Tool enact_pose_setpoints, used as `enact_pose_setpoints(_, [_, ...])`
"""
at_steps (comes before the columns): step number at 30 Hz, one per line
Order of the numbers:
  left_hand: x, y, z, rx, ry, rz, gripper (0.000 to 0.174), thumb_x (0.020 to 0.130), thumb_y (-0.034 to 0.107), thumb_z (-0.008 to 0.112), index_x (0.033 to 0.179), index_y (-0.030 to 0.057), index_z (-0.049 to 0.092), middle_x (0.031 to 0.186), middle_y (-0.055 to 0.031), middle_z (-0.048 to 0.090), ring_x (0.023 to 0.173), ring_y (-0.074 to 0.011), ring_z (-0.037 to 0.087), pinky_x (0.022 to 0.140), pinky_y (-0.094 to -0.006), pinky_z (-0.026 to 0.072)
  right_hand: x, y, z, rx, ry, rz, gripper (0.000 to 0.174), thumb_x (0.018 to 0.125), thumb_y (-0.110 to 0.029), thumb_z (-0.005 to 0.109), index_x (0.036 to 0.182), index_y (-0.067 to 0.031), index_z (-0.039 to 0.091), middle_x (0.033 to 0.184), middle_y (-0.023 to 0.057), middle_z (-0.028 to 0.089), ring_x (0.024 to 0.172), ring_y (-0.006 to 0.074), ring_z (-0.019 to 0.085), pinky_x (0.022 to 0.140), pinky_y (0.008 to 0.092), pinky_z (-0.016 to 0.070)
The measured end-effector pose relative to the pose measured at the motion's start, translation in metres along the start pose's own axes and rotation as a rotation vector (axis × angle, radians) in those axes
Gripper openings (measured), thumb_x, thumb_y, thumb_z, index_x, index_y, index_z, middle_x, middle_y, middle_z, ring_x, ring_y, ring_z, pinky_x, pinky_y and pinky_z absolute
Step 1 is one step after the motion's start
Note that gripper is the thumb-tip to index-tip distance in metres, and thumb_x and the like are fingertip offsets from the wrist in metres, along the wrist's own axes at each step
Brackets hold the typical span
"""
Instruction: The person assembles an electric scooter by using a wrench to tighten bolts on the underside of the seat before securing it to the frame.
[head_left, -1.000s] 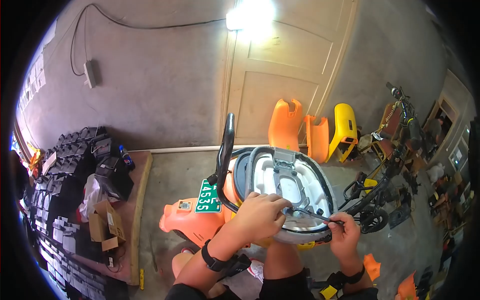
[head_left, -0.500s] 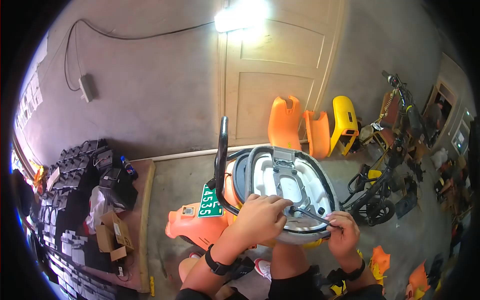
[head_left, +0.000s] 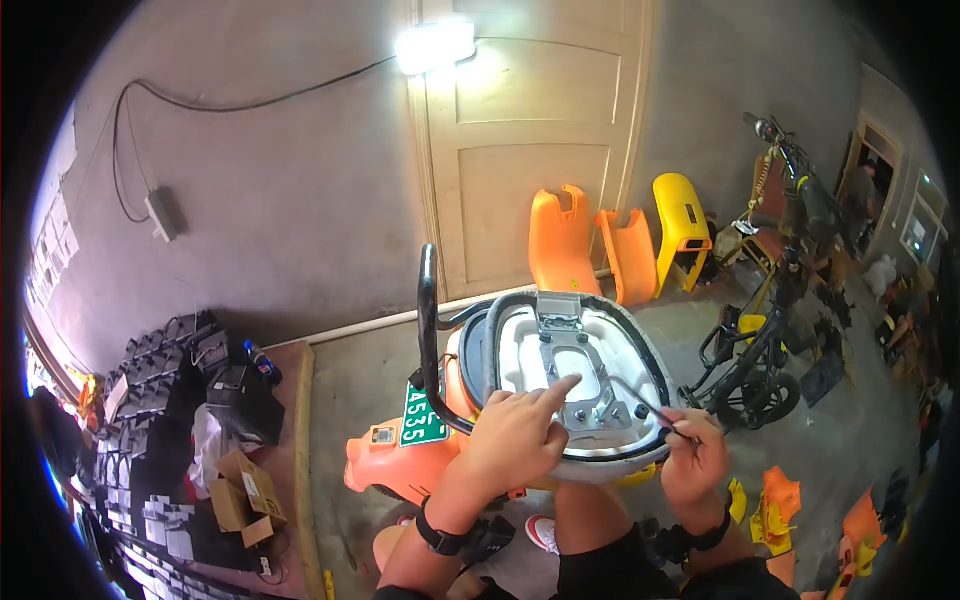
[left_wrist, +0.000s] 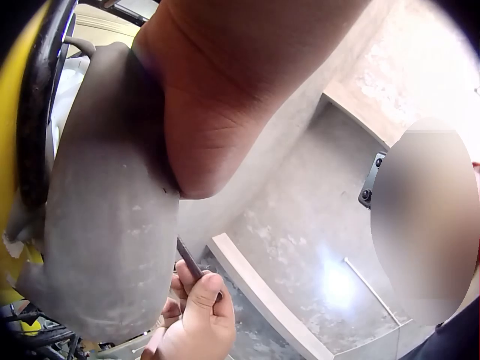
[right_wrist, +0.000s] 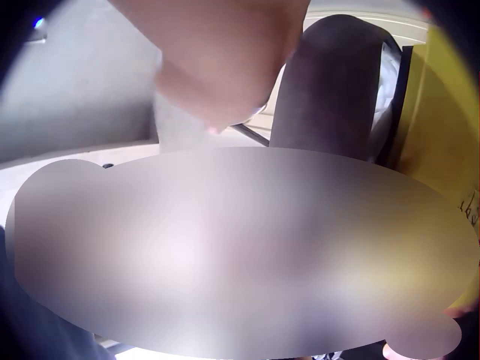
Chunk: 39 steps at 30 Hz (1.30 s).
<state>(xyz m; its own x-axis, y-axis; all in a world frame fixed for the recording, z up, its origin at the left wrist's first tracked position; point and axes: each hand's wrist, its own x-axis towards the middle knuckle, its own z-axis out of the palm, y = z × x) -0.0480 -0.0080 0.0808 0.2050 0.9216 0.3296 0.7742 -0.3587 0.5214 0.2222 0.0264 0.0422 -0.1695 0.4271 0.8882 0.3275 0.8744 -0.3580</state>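
An upturned scooter seat (head_left: 650, 350) shows its white underside, with a metal hinge (head_left: 562, 312) at its far end and a metal bracket (head_left: 585, 412) bolted near its close end. My left hand (head_left: 515, 435) rests over the near left rim, index finger stretched toward the bracket, holding nothing visible. At the near right rim, my right hand (head_left: 695, 460) grips the end of a slim dark wrench (head_left: 640, 393), whose far end lies over the underside beside the bracket. The left wrist view shows the seat's grey cushion side (left_wrist: 112, 202) and the wrench shaft (left_wrist: 191, 259) between fingers and thumb.
The orange scooter body (head_left: 400, 465) with a green plate (head_left: 425, 415) and a black bar (head_left: 428, 320) stands left of the seat. Orange and yellow panels (head_left: 560, 240) lean by the door. Black batteries (head_left: 150, 400) and a cardboard box (head_left: 248, 495) sit at left, a bare frame (head_left: 760, 350) at right.
My left fingers have lifted off the wrench end, and the index finger now points out straight. The wrench has swung so its far end sits farther up, away from the bolts. The view has shifted.
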Motion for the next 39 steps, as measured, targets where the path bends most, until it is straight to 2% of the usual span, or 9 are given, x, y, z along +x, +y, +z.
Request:
enact_pose_setpoints(2, [0.000, -0.002, 0.002, -0.030, -0.026, -0.030, 0.069, 0.089, 0.012, 0.060, 0.157, 0.0122, 0.047, 0.115, -0.0146, 0.075, 0.102, -0.0350, 0.069, 0.097, -0.0468, 0.0458, 0.015, -0.010, 0.001, 0.022, -0.054, 0.015, 0.027, 0.090, 0.004, 0.075, 0.111, -0.0022, 0.059, 0.107, 0.0169, 0.077, 0.095, 0.0331, 0.075, 0.082, 0.0423, 0.0622])
enact_pose_setpoints(4, [-0.001, -0.004, 0.004, -0.074, 0.048, 0.004, 0.072, 0.089, 0.011, 0.061, 0.159, 0.0124, 0.043, 0.119, -0.0128, 0.076, 0.101, -0.0351, 0.070, 0.096, -0.0464, 0.0457, 0.032, -0.022, 0.001, -0.119, -0.192, -0.209, 0.029, 0.089, 0.002, 0.077, 0.112, -0.0013, 0.060, 0.105, 0.0165, 0.077, 0.092, 0.0335, 0.076, 0.082, 0.0418, 0.0624])
enact_pose_setpoints(8, [-0.001, 0.003, -0.003, 0.028, -0.045, -0.028, 0.055, 0.091, 0.014, 0.059, 0.146, 0.0113, 0.059, 0.116, -0.0136, 0.075, 0.107, -0.0336, 0.069, 0.096, -0.0463, 0.0461, 0.039, -0.032, -0.002, -0.019, -0.275, -0.156, 0.030, 0.088, 0.001, 0.079, 0.114, -0.0020, 0.063, 0.107, 0.0142, 0.077, 0.095, 0.0325, 0.077, 0.081, 0.0409, 0.0634])
enact_pose_setpoints(9, [-0.001, 0.004, -0.004, -0.010, -0.042, -0.036, 0.047, 0.092, 0.015, 0.058, 0.139, 0.0107, 0.066, 0.114, -0.0144, 0.074, 0.109, -0.0332, 0.068, 0.097, -0.0463, 0.0461, 0.041, -0.029, -0.001, 0.007, -0.303, -0.209, 0.032, 0.087, 0.002, 0.079, 0.115, -0.0021, 0.064, 0.107, 0.0135, 0.077, 0.096, 0.0315, 0.077, 0.080, 0.0404, 0.0637])
enact_pose_setpoints(12, [0.000, 0.001, 0.000, 0.001, -0.015, -0.003, 0.046, 0.092, 0.015, 0.058, 0.137, 0.0104, 0.067, 0.115, -0.0147, 0.074, 0.108, -0.0335, 0.068, 0.098, -0.0463, 0.0460, 0.050, -0.037, 0.009, -0.030, -0.343, -0.270, 0.033, 0.086, 0.002, 0.079, 0.114, -0.0018, 0.064, 0.105, 0.0131, 0.076, 0.097, 0.0312, 0.077, 0.080, 0.0400, 0.0638])
enact_pose_setpoints(21, [-0.002, -0.001, 0.001, -0.010, 0.027, 0.056, 0.042, 0.091, 0.012, 0.059, 0.131, 0.0147, 0.071, 0.115, -0.0119, 0.075, 0.107, -0.0310, 0.069, 0.094, -0.0449, 0.0479, 0.051, -0.048, 0.017, -0.091, -0.403, -0.386, 0.032, 0.081, -0.003, 0.082, 0.110, -0.0036, 0.068, 0.102, 0.0079, 0.075, 0.093, 0.0272, 0.076, 0.077, 0.0378, 0.0621])
enact_pose_setpoints(28, [-0.002, 0.001, 0.000, -0.030, 0.042, -0.013, 0.050, 0.091, 0.015, 0.058, 0.141, 0.0175, 0.066, 0.112, -0.0127, 0.075, 0.106, -0.0312, 0.069, 0.096, -0.0450, 0.0461, 0.044, -0.049, 0.019, -0.156, -0.302, -0.388, 0.033, 0.079, -0.001, 0.084, 0.109, -0.0043, 0.070, 0.104, 0.0081, 0.076, 0.096, 0.0265, 0.076, 0.079, 0.0365, 0.0605])
enact_pose_setpoints(34, [-0.002, -0.005, 0.006, -0.056, 0.030, 0.032, 0.042, 0.091, 0.015, 0.059, 0.129, 0.0189, 0.074, 0.116, -0.0079, 0.075, 0.106, -0.0282, 0.070, 0.095, -0.0442, 0.0461, 0.040, -0.052, 0.026, -0.087, -0.405, -0.450, 0.036, 0.078, -0.001, 0.085, 0.110, -0.0049, 0.068, 0.103, 0.0107, 0.076, 0.092, 0.0290, 0.077, 0.076, 0.0374, 0.0643])
enact_pose_setpoints(39, [-0.002, -0.004, 0.008, -0.040, 0.058, 0.056, 0.033, 0.090, 0.015, 0.061, 0.118, 0.0182, 0.079, 0.117, -0.0056, 0.076, 0.107, -0.0256, 0.070, 0.094, -0.0418, 0.0462, 0.038, -0.055, 0.026, -0.061, -0.396, -0.396, 0.039, 0.077, -0.001, 0.087, 0.112, -0.0055, 0.070, 0.103, 0.0114, 0.075, 0.091, 0.0288, 0.076, 0.076, 0.0371, 0.0651])
